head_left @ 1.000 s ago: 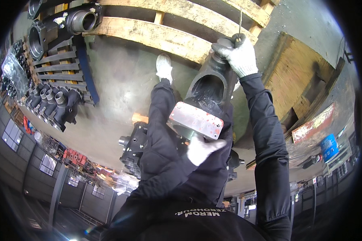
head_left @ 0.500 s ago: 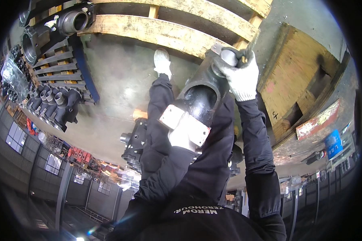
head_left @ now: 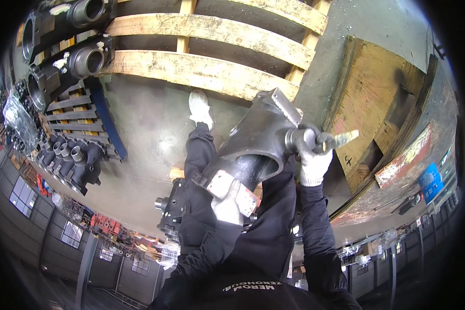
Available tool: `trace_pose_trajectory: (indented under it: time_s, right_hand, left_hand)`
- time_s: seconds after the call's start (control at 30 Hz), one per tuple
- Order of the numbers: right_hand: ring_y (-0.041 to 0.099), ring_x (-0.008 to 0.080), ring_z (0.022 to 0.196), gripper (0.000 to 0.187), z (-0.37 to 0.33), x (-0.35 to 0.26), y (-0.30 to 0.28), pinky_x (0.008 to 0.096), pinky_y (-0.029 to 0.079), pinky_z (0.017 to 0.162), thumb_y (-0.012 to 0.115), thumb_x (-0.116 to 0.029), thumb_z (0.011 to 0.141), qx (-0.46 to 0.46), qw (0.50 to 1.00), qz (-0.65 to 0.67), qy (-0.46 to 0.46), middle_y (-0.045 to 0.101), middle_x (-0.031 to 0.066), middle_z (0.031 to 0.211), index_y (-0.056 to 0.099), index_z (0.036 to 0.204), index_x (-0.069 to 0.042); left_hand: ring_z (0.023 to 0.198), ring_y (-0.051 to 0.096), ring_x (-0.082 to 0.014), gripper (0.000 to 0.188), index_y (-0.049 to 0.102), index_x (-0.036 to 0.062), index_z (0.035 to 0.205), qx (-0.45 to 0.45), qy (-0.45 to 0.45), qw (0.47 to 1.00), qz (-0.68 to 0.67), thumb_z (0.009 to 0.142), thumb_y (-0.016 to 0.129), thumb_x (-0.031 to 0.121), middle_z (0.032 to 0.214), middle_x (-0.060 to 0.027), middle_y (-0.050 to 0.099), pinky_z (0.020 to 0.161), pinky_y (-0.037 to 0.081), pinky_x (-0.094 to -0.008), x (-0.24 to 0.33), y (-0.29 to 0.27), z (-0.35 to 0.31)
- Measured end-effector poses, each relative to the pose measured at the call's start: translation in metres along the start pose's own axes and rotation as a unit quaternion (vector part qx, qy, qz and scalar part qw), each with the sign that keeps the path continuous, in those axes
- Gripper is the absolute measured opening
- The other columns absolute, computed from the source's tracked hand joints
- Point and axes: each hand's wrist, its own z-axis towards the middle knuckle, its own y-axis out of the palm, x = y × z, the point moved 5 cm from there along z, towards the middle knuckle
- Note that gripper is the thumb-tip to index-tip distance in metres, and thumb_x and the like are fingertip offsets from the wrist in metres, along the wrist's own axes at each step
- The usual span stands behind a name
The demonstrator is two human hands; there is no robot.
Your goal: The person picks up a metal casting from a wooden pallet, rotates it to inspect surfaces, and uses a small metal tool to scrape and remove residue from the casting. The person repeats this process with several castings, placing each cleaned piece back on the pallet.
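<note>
A large black metal casting (head_left: 253, 126), a hollow housing with a round side neck and a wide open mouth, hangs tilted in front of my legs. My left hand (head_left: 227, 209), in a white glove, is closed on the pale flange (head_left: 223, 185) at its near end. At the right, my gloved right hand (head_left: 315, 166) wraps round the side neck (head_left: 294, 139). A short pale-tipped stick-like thing (head_left: 346, 137) juts out rightward from its dark-stained fingers; its exact kind is unclear. The fingers' undersides are hidden.
Ahead lies a slatted wooden pallet (head_left: 206, 27). Similar black castings (head_left: 90, 61) rest at the far left, with more castings (head_left: 77, 155) nearer. A plywood crate (head_left: 377, 98) stands to the right. Another dark casting (head_left: 171, 206) sits beside my left leg.
The casting has turned, its far end swinging left and its side neck now facing right. My right hand has moved lower with it, and the pale-tipped thing now points right instead of up.
</note>
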Motion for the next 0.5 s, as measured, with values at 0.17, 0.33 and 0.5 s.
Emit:
trace_pose_trajectory:
  time_s: [0.17,0.33,0.5]
  right_hand:
    - [0.063,0.0225,0.105,0.056,-0.017,0.013,-0.008,0.0327,0.050,0.093,0.082,0.005,0.071,-0.023,0.992,0.122,-0.030,0.064,0.0192,0.115,0.038,0.102,-0.011]
    - [0.064,0.0223,0.102,0.058,-0.027,0.009,-0.010,0.0323,0.050,0.093,0.085,0.003,0.070,-0.003,0.995,0.098,0.002,0.064,0.0190,0.111,0.038,0.101,-0.010]
    - [0.053,0.0129,0.088,0.054,-0.043,0.016,-0.006,0.0263,0.048,0.080,0.092,-0.008,0.067,0.073,0.987,0.112,0.088,0.054,0.0040,0.097,0.049,0.100,-0.006]
  left_hand:
    - [0.076,0.069,-0.0181,0.019,0.066,-0.0029,0.105,0.001,0.035,0.998,0.056,0.087,0.072,-0.002,0.093,-0.0098,0.070,0.070,0.057,-0.0316,-0.001,-0.011,0.004]
    - [0.082,0.069,-0.0202,0.027,0.065,-0.0032,0.110,-0.039,0.022,0.993,0.109,0.084,0.074,-0.001,0.096,-0.0098,0.069,0.077,0.056,-0.0338,0.017,-0.020,0.014]
    - [0.085,0.069,-0.0201,0.036,0.062,-0.0030,0.116,-0.066,0.065,0.983,0.158,0.083,0.075,0.001,0.100,-0.0094,0.068,0.077,0.056,-0.0338,0.052,-0.022,0.025]
